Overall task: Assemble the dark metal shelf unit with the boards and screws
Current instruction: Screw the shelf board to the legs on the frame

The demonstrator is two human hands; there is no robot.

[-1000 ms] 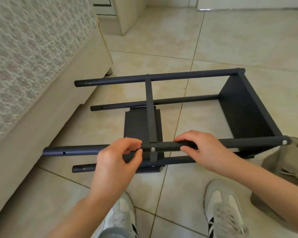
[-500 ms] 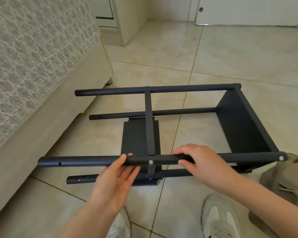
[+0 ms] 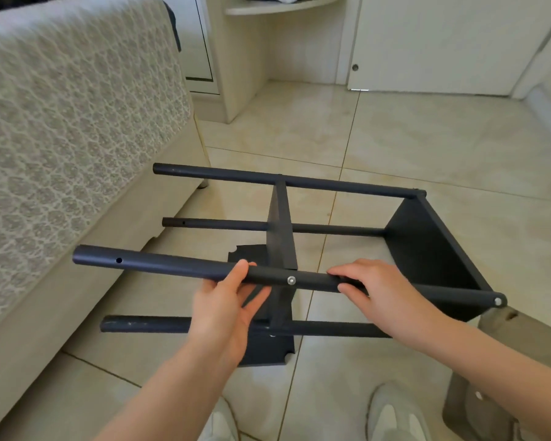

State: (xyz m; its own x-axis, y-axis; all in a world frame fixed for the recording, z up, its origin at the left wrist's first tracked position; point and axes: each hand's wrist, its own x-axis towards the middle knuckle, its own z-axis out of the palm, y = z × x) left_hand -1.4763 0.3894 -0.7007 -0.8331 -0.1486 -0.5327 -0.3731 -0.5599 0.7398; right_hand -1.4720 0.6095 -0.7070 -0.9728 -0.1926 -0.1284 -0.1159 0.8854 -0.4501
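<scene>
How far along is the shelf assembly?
Done: the end board and middle board sit in the frame, with a screw showing at the middle joint. In hand: the right hand grips the near upper pole and the left hand touches it, with the frame on its side. Left: a third board lies on the floor under the frame, and the hole near the pole's free end is empty.

This is looking like a room in a home. A lacy cream patterned fabric cover is draping over a beige upholstered couch (or perhaps a bed) at the left. Glossy beige floor tiles are spreading throughout, a cream wooden cabinet with a curved corner shelf is standing beside a white panel door, and the dark metal shelf unit is lying on its side over the tiles.
</scene>
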